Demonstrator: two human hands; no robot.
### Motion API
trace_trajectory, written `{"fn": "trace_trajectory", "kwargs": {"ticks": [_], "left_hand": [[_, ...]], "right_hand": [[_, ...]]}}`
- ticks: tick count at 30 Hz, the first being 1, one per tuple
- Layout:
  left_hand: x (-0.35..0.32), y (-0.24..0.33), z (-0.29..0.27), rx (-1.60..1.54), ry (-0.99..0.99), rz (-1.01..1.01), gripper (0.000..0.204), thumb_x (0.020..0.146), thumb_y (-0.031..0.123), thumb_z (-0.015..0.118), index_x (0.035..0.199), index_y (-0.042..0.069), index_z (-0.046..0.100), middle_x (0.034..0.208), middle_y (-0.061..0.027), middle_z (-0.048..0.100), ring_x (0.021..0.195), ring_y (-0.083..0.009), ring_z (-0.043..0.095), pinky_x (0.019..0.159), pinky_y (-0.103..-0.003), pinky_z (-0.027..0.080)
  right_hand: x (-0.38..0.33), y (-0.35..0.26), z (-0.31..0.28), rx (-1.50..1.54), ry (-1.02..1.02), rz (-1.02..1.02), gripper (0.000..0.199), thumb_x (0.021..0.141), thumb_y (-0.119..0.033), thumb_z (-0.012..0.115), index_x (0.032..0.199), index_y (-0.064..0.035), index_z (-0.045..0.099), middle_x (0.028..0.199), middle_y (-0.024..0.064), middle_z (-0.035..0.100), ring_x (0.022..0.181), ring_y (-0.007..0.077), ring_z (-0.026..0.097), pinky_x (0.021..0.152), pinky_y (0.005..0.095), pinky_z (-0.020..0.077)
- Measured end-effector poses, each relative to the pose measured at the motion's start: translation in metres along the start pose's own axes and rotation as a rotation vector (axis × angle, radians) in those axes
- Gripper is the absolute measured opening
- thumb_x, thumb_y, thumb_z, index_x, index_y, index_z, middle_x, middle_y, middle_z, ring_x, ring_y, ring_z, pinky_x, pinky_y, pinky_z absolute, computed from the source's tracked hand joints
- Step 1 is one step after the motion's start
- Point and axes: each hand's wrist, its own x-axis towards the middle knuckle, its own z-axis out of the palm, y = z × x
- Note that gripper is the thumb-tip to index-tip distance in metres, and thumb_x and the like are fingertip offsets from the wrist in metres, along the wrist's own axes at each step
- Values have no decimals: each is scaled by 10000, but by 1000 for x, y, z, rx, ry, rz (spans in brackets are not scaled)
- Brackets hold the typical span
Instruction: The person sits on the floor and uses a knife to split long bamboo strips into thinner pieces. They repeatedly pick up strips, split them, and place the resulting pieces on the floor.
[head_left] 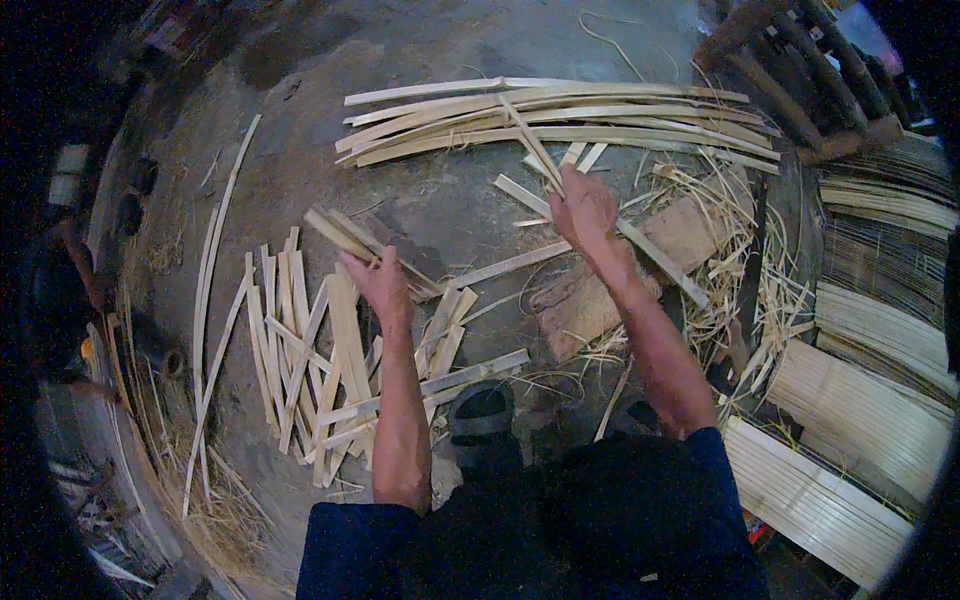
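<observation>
The frame's left edge and corners are dark, and the clutter there cannot be made out. The fingers of both hands are seen from behind, so contact is partly hidden. The left hand (378,283), left of centre, is closed on a short strip (340,236). The right hand (583,208), upper centre, seems clenched around a long strip (655,255) and a thin one (530,140) rising toward the long slat bundle (560,118) at top. A pile of cut strips (300,350) lies lower left, a wood block (600,290) under the right forearm, shavings (740,260) to the right, and woven mats (860,410) along the right edge.
</observation>
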Motion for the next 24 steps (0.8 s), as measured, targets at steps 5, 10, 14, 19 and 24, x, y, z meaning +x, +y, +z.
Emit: {"fn": "trace_trajectory", "kwargs": {"ticks": [5, 10, 14, 19, 24], "left_hand": [[2, 47, -7, -559, -157, -291, 477, 791, -33, 502, 1235, 36, 342, 1088, -143, 503, 842, -232, 572, 767, -381, 545], [-10, 67, -5, -771, -428, -443, 428, 826, 4, 518, 1220, 59, 359, 1044, -132, 547, 859, -246, 589, 777, -393, 543], [-28, 41, 5, -606, -562, -341, 321, 861, 129, 558, 1143, 70, 417, 1014, -106, 555, 860, -227, 580, 780, -424, 523], [-56, 29, 33, -846, -632, -665, 301, 927, 333, 492, 1109, 95, 472, 1045, -81, 550, 935, -211, 553, 894, -380, 448], [-95, 66, 47, -768, -696, -593, 520, 948, 469, 371, 1280, 72, 425, 1225, -68, 507, 1113, -225, 508, 953, -370, 411]], "right_hand": [[-30, 14, 39, -458, -66, -88, 307, 769, -168, 585, 1048, -48, 533, 939, 140, 620, 1005, 339, 536, 833, 488, 390], [-27, -5, 19, -321, 145, -148, 286, 808, -123, 516, 1083, -47, 523, 911, 128, 613, 939, 328, 532, 835, 494, 371], [-34, -11, 56, -249, 228, -208, 306, 810, -79, 467, 1108, -24, 505, 927, 166, 584, 872, 358, 543, 777, 459, 430], [-65, -80, 27, 482, -130, -39, 379, 836, -145, 517, 1146, 49, 420, 963, 262, 551, 864, 439, 552, 748, 498, 457], [-104, -84, 24, 751, 2, 88, 536, 879, -265, 559, 1267, 42, 356, 1170, 283, 485, 1080, 440, 483, 921, 447, 405]]}}
